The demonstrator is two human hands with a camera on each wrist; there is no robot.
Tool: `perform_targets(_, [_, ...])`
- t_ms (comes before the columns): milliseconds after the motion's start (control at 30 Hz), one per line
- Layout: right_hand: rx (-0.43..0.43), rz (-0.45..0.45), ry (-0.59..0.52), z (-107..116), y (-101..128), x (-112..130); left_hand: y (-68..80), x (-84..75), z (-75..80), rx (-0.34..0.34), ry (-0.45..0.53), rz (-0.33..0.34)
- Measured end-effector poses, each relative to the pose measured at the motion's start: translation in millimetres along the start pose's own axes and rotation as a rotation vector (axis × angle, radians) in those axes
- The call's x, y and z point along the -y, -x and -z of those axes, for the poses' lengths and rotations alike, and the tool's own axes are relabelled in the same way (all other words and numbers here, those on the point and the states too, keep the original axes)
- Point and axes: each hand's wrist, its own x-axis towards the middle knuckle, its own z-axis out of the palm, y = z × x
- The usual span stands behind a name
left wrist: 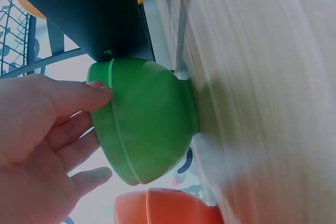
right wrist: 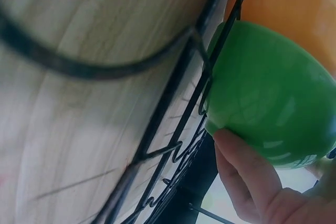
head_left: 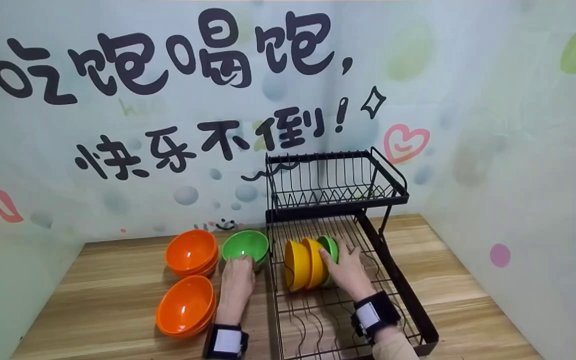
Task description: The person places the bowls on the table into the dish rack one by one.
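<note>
Just outside the left edge of the dish rack (head_left: pixel 395 272), there it was in the head view: a green bowl stack (head_left: pixel 244 244), upright toward the back edge of the tabletop (head_left: pixel 98 290), with the left hand (head_left: pixel 239 281) right on its near rim, fingers bent! Across that rack edge, to the right, the right hand (head_left: pixel 352 272) had a standing green bowl (head_left: pixel 329 245) in hold, thumb on one side, fingers on the other. Everything turned on that edge: stack on one side, standing bowl on the other, and the left hand by far the nearer to the stack. No long axis on these round bowls, but the standing ones had their rims running roughly front to back. And what a row in the rack's lower tier: two yellow bowls (head_left: pixel 295 267) on edge, the green one just beside them! Farther left on the tabletop, a rear orange stack (head_left: pixel 191 252) and a front orange stack (head_left: pixel 184 306), bowl nested in bowl.

Over to the left wrist: two green rims showed, one bowl sitting inside another, and the thumb and fingers pinched at the rim. One rim or both? No telling.

Then the right wrist: a straight finger touched the standing bowl low on its rounded outside, rack wires alongside, yellow behind; the thumb could not be made out.
</note>
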Motion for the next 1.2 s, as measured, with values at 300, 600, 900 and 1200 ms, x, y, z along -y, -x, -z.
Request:
perform_targets(300, [0.016, -0.003, -0.002, -1, 1, 1, 0.2, -0.4, 3.2, -0.002, 0.01, 0.045])
perform_targets(600, [0.035, -0.007, 0.012, 2, 3, 4, -1.6, -3.6, 10.2, 0.039, 0.018, 0.038])
perform_targets(900, [-0.02, 0.021, 0.05, 4, 4, 4, -3.7, -4.6, 13.8, 0.05, 0.009, 0.057])
perform_targets(1200, [-0.085, 0.037, 0.081, 9, 4, 6, -6.4, -5.8, 20.8, 0.044, 0.006, 0.039])
